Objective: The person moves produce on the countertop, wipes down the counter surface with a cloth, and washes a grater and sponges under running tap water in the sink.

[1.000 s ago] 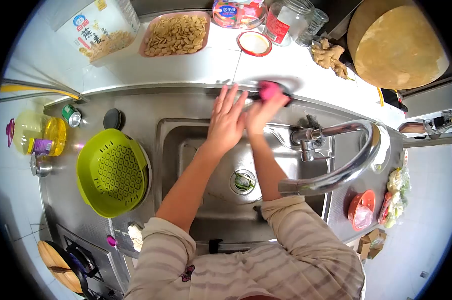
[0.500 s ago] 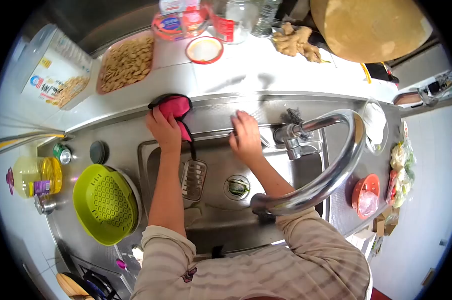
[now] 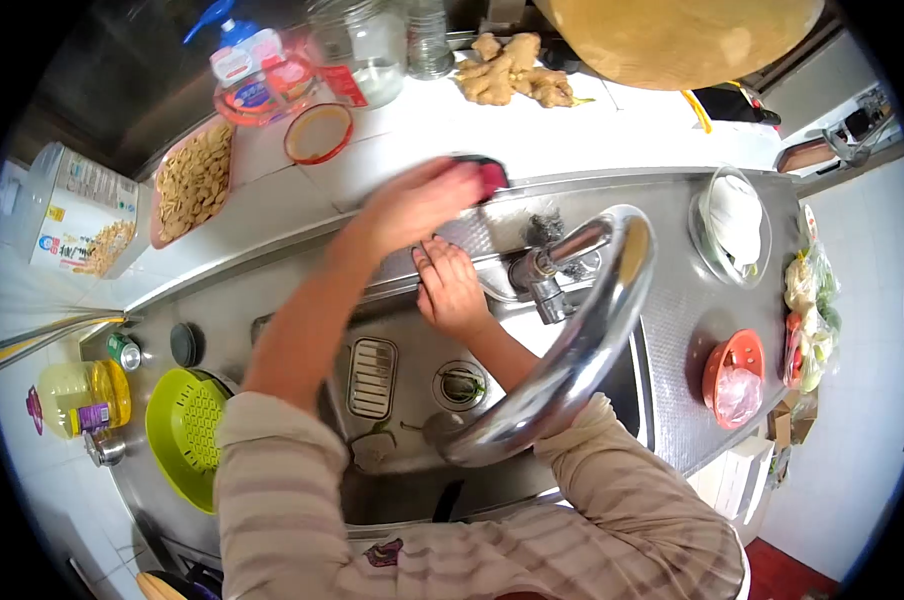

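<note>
One stainless-steel sink (image 3: 392,500) fills the middle of the counter, with one curved chrome faucet (image 3: 627,290) arching over its right side. One lime-green colander (image 3: 187,430) stands to the left; to the right are one clear glass bowl (image 3: 705,245) and one smaller orange-red basket (image 3: 714,375).

Two bare hands work at the sink's back edge. The left hand (image 3: 422,205), blurred, reaches across with its fingers bent around one pink-and-black cloth (image 3: 490,179), which pokes out past the fingertips against the back ledge. The right hand (image 3: 454,287) lies nearer the wearer, palm down on the rim, fingers loosely extended; the cloth is beyond it and slightly right, apart from it.

Inside the basin are one slotted metal rack (image 3: 373,378) and, smaller, one round drain strainer (image 3: 460,386) holding green scraps.
</note>
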### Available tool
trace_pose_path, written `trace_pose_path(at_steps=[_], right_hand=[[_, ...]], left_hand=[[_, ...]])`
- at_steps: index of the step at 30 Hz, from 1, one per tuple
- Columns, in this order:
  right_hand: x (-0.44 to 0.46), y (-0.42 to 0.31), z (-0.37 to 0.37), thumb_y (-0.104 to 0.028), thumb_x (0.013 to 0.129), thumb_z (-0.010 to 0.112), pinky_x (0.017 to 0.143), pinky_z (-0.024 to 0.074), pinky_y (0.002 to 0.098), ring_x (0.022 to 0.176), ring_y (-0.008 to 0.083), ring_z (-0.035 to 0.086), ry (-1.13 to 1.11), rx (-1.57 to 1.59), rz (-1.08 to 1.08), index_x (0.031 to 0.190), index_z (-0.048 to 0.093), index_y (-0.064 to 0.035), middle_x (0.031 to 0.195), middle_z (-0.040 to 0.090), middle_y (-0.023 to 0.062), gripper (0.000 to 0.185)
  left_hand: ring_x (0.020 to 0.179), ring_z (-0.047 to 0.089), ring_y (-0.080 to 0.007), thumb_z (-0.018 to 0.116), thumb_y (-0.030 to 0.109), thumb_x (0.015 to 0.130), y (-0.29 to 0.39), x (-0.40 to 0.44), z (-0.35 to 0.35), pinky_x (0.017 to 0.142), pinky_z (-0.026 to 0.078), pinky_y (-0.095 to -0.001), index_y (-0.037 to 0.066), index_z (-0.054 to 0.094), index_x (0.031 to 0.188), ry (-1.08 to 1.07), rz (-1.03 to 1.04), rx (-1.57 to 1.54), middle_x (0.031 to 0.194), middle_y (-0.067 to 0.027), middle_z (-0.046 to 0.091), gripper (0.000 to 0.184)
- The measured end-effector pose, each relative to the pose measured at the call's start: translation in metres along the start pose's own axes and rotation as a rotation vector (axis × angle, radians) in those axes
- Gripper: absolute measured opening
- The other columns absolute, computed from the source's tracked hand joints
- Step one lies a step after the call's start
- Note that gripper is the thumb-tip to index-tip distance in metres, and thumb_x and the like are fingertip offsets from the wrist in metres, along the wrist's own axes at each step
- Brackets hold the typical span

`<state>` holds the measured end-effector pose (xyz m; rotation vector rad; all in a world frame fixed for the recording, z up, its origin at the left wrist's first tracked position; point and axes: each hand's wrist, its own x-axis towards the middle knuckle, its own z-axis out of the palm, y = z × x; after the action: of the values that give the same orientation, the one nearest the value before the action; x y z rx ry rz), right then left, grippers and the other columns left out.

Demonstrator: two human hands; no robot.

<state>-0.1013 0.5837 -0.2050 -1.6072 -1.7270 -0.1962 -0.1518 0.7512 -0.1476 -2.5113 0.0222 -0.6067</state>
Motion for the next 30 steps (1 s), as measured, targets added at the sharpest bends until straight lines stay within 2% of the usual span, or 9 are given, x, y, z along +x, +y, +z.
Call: trace_pose_path(at_steps=[7,10,12,15,17,22,24,25,30], right_hand=[[-0.010,0.003,0.012,-0.014,0.069,0.057,0.101,0.0310,0.0455,0.118,0.0347,0.044,0.016,-0.023,0.017,0.118,0.049,0.0046,0.126,0.046,0.0218,0.053],[-0.015,0.008,0.021,-0.016,0.070,0.057,0.102,0.0302,0.0457,0.119,0.0347,0.043,-0.042,-0.099,0.007,0.121,0.047,0.0049,0.128,0.045,0.0215,0.056],[-0.006,0.005,0.012,-0.015,0.069,0.057,0.102,0.0301,0.0464,0.119,0.0353,0.043,0.021,-0.073,-0.059,0.121,0.046,0.0058,0.128,0.044,0.0218,0.057],[-0.009,0.009,0.007,-0.013,0.067,0.058,0.102,0.0304,0.0467,0.119,0.0365,0.042,-0.044,-0.044,-0.078,0.121,0.045,0.0067,0.129,0.043,0.0231,0.059],[-0.012,0.008,0.013,-0.013,0.066,0.059,0.103,0.0299,0.0465,0.120,0.0370,0.042,-0.058,-0.077,-0.049,0.122,0.044,0.0068,0.131,0.042,0.0240,0.061],[-0.013,0.008,0.016,-0.017,0.064,0.061,0.103,0.0283,0.0472,0.122,0.0368,0.039,-0.056,-0.109,-0.049,0.124,0.043,0.0066,0.131,0.040,0.0235,0.067],[-0.010,0.007,0.010,-0.018,0.064,0.061,0.104,0.0268,0.0472,0.123,0.0368,0.037,-0.130,-0.111,-0.059,0.125,0.042,0.0062,0.134,0.037,0.0231,0.069],[-0.008,0.005,0.005,-0.018,0.064,0.061,0.104,0.0265,0.0471,0.123,0.0368,0.037,-0.149,-0.092,-0.052,0.126,0.041,0.0060,0.134,0.037,0.0231,0.069],[0.000,-0.007,-0.010,-0.020,0.063,0.062,0.103,0.0263,0.0473,0.123,0.0375,0.036,-0.207,-0.086,-0.011,0.127,0.040,0.0057,0.134,0.036,0.0237,0.073]], left_hand=[[0.125,0.042,-0.0171,0.053,0.013,0.078,-0.018,-0.022,-0.076,0.106,0.028,-0.0394,0.014,0.051,0.127,-0.056,-0.326,0.101,0.133,0.0021,0.048,0.049],[0.111,0.050,-0.0169,0.050,0.017,0.083,-0.011,0.044,-0.059,0.098,0.035,-0.0342,0.007,0.055,0.115,0.115,-0.243,-0.620,0.117,-0.0017,0.056,0.034],[0.105,0.051,-0.0173,0.049,0.020,0.084,0.000,0.062,-0.051,0.093,0.038,-0.0314,0.009,0.057,0.109,-0.031,0.130,0.349,0.105,-0.0009,0.056,0.029],[0.113,0.046,-0.0161,0.048,0.022,0.082,-0.016,0.028,-0.062,0.099,0.035,-0.0333,0.011,0.056,0.117,-0.428,-0.577,-1.067,0.117,-0.0002,0.053,0.037],[0.117,0.043,-0.0157,0.048,0.022,0.082,-0.023,-0.022,-0.079,0.104,0.032,-0.0353,0.013,0.054,0.123,-0.119,-0.005,0.264,0.127,0.0001,0.049,0.043],[0.118,0.042,-0.0165,0.048,0.022,0.082,-0.014,0.013,-0.077,0.103,0.033,-0.0359,0.012,0.052,0.126,-0.150,-0.002,0.298,0.130,-0.0006,0.047,0.045],[0.116,0.042,-0.0166,0.047,0.022,0.083,-0.010,0.022,-0.067,0.102,0.032,-0.0359,0.011,0.051,0.126,-0.140,-0.215,-0.233,0.130,0.0003,0.047,0.045],[0.113,0.042,-0.0176,0.051,0.016,0.082,-0.011,0.020,-0.075,0.099,0.034,-0.0353,0.010,0.052,0.123,-0.061,-0.066,0.096,0.124,0.0006,0.050,0.042],[0.112,0.046,-0.0176,0.052,0.010,0.077,-0.021,-0.009,-0.085,0.099,0.033,-0.0335,0.006,0.051,0.123,-0.146,-0.086,0.037,0.125,-0.0007,0.050,0.046]])
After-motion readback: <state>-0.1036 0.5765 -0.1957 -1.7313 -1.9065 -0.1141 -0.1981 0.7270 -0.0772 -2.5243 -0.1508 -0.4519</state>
